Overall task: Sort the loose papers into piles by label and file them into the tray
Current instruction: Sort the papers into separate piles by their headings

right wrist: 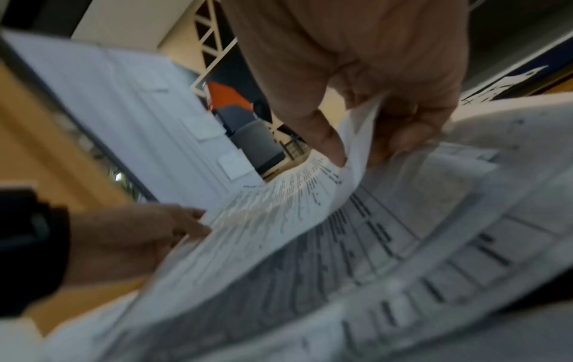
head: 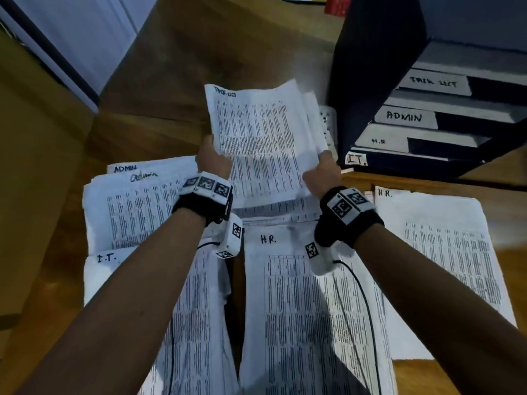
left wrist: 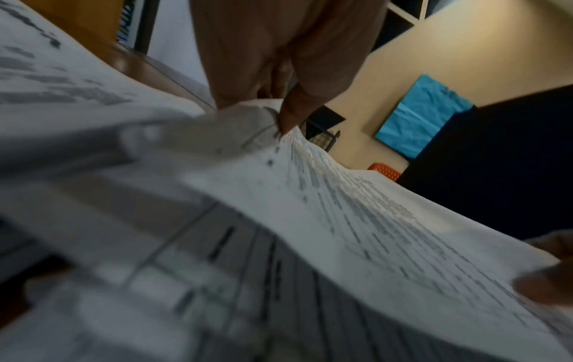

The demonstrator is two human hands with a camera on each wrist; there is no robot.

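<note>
A stack of printed sheets marked "Task List" point(head: 262, 138) is raised above the desk between both hands. My left hand point(head: 212, 161) pinches its left edge, thumb on top, as the left wrist view shows point(left wrist: 288, 115). My right hand point(head: 323, 169) grips the right edge, thumb over the paper point(right wrist: 334, 144) and fingers under it. The dark multi-tier tray point(head: 356, 81) stands at the right, its shelves tagged Task List, Admin, H.R. and I.T. On the desk lie an Admin pile point(head: 131, 206), an I.T. pile point(head: 199, 323) and two H.R. piles point(head: 299, 309) point(head: 445, 252).
The wooden desk point(head: 182, 67) runs on beyond the held sheets. More white sheets point(head: 326, 121) sit between the held stack and the tray's side wall. A red object point(head: 338, 4) stands at the far back. Cables run from the wrist cameras across the H.R. pile.
</note>
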